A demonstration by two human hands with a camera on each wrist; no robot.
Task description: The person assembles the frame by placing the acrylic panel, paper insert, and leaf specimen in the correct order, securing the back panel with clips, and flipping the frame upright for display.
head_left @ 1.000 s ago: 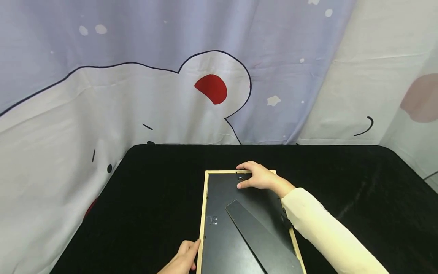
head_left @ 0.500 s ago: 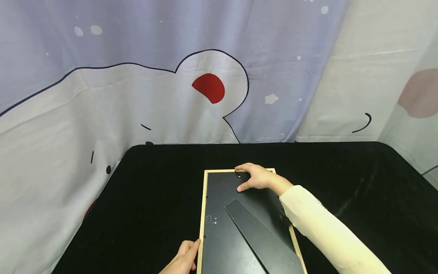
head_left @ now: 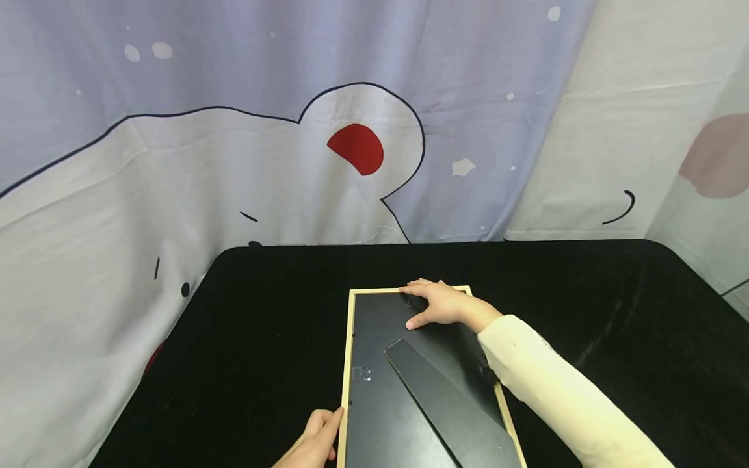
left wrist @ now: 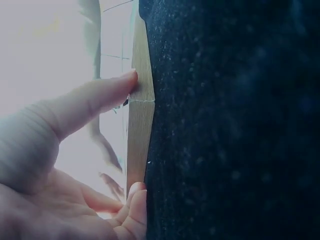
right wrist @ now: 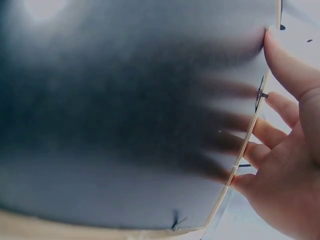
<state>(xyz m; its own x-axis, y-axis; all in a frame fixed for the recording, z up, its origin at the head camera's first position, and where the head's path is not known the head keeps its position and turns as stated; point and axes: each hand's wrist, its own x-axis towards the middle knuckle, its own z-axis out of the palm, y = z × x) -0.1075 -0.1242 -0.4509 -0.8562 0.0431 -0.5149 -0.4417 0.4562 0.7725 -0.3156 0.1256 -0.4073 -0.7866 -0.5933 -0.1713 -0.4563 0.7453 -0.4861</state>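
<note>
A picture frame with pale wooden rails lies back side up, showing its dark backing board. A dark easel leg runs diagonally across the board. My left hand rests against the outer left rail; in the left wrist view its thumb and fingertips touch the wooden side, spaced apart along it. Across the top rail lies my right hand, fingers over the wood and thumb on the board. The right wrist view shows the right fingers spread along the rail, their reflections on the glossy board.
Beneath the frame is a black cloth-covered table. A small metal hanger sits near the left rail. Behind the table hangs a printed curtain in lilac and white.
My right fingers have settled slightly lower and left over the top rail, covering more of the hanger there. The left hand stays at the left rail. The head view has shifted slightly.
</note>
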